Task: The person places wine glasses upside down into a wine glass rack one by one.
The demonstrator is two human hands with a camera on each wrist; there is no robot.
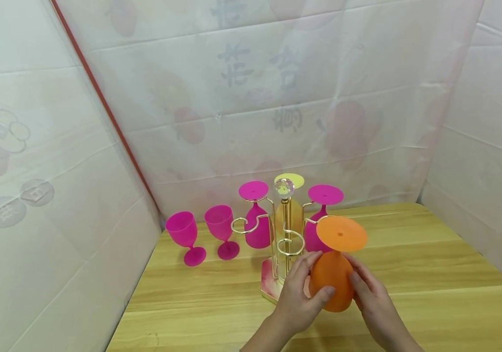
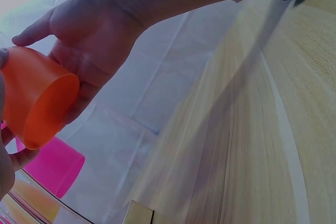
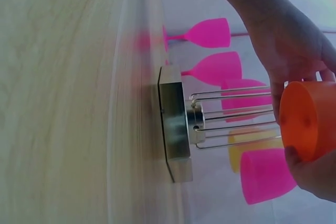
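Note:
An orange plastic goblet (image 1: pixel 333 281) is held upside down, its round foot (image 1: pixel 341 234) on top and close by a ring of the gold wire rack (image 1: pixel 287 244). My left hand (image 1: pixel 299 293) grips the bowl from the left, thumb across the front. From the right, my right hand (image 1: pixel 374 298) holds the same bowl, fingers along its side. In the right wrist view, the goblet's open mouth (image 3: pixel 299 124) faces the table side. Two magenta goblets (image 1: pixel 257 227) (image 1: pixel 321 225) and a yellow goblet (image 1: pixel 289 215) hang inverted on the rack.
Two more magenta goblets (image 1: pixel 182 232) (image 1: pixel 220 225) stand upright on the wooden table (image 1: pixel 189 303), left of the rack. The rack has a crystal knob (image 1: pixel 284 188) on top and a hexagonal base (image 1: pixel 269 281). Pale printed sheets (image 1: pixel 233 98) enclose the table.

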